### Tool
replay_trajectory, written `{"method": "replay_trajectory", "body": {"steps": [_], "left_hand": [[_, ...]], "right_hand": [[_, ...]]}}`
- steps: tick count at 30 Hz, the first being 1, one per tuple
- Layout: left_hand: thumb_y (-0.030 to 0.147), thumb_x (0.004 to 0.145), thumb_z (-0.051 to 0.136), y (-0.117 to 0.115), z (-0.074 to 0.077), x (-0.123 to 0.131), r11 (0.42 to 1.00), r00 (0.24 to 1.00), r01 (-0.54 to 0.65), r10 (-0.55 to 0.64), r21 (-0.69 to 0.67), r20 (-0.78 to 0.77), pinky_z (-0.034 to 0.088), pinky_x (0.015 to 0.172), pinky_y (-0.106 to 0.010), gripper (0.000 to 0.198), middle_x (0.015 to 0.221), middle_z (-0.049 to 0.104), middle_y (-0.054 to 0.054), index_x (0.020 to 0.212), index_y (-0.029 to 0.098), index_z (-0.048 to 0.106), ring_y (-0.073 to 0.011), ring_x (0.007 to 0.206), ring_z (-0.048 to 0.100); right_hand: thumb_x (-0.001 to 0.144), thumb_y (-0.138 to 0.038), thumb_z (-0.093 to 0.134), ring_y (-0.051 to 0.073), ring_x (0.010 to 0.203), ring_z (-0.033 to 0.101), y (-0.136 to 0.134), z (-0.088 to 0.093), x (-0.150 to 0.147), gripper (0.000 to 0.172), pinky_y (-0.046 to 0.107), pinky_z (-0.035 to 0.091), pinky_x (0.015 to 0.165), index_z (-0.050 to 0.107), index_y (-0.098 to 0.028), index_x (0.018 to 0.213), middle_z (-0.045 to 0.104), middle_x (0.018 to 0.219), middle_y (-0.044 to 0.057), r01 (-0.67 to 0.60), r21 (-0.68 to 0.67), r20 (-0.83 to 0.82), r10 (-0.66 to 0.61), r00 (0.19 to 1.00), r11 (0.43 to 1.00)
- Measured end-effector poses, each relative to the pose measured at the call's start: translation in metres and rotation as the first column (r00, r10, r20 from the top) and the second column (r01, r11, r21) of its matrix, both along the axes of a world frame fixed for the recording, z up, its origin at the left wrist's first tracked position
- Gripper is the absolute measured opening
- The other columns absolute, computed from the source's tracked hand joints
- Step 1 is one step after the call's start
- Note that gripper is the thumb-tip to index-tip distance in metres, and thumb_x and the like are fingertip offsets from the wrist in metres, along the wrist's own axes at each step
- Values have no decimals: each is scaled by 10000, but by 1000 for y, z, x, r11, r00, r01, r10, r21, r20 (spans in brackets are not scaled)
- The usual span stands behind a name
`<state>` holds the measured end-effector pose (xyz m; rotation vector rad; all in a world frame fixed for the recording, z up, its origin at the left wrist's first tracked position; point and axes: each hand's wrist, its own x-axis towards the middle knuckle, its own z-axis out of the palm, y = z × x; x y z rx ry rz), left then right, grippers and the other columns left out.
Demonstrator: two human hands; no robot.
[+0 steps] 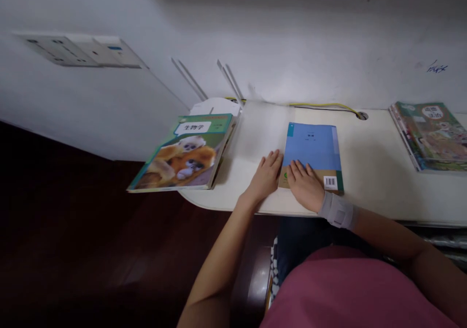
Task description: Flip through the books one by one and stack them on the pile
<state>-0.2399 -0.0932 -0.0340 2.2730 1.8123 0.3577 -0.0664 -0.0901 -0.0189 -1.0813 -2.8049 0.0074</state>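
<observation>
A blue book (312, 148) with a brown lower band and a barcode lies on the white table. My right hand (305, 186) rests flat on its lower part, fingers stretched out; a light grey band circles that wrist. Just beside the book's left edge, my left hand (267, 174) is laid down with its fingers extended. A translucent sheet (261, 132), apparently clear plastic, spreads left of the book, reaching up toward the wall. Whether it continues under or around the book I cannot tell.
Books (182, 160) with a monkey cover are stacked at the left, overhanging the rounded table end. Behind them stands a white router (215, 105) with raised antennas. A yellow cable (324, 105) runs along the wall. Another book stack (432, 136) lies at the right.
</observation>
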Motion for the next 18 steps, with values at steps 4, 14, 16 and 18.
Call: {"method": "replay_trajectory", "body": {"steps": [4,14,16,18], "left_hand": [[210,937,356,2,-9,-7,998,991,-14,5,61,135,286,1125,-531,463,1511,361,-186,1377,116,462,-310,1429,261],[230,948,371,-19,-16,0,922,959,-204,121,329,255,359,1090,-578,363,1389,525,-157,1226,136,586,-308,1408,317],[238,950,377,-26,-22,3,919,957,-215,130,332,258,376,1081,-577,358,1379,532,-166,1219,138,591,-312,1400,333],[245,953,372,-32,-29,6,919,952,-229,143,322,270,385,1078,-573,366,1379,530,-168,1231,137,585,-312,1396,342]], "right_hand": [[943,-378,475,352,1399,310,7,-1,-1,630,533,246,1139,378,31,1412,354,1489,258,-5,-95,2,5,1000,995],[864,-409,619,310,1351,408,18,17,38,612,474,306,1127,489,-51,1343,470,1428,220,-95,-154,-81,83,993,984],[852,-362,645,302,1285,487,19,21,45,497,448,377,1077,573,-63,1244,539,1361,213,-120,-153,-55,113,992,981],[846,-322,657,293,1243,526,20,23,47,384,425,421,1035,632,-73,1137,585,1305,203,-138,-159,-36,134,990,977]]}}
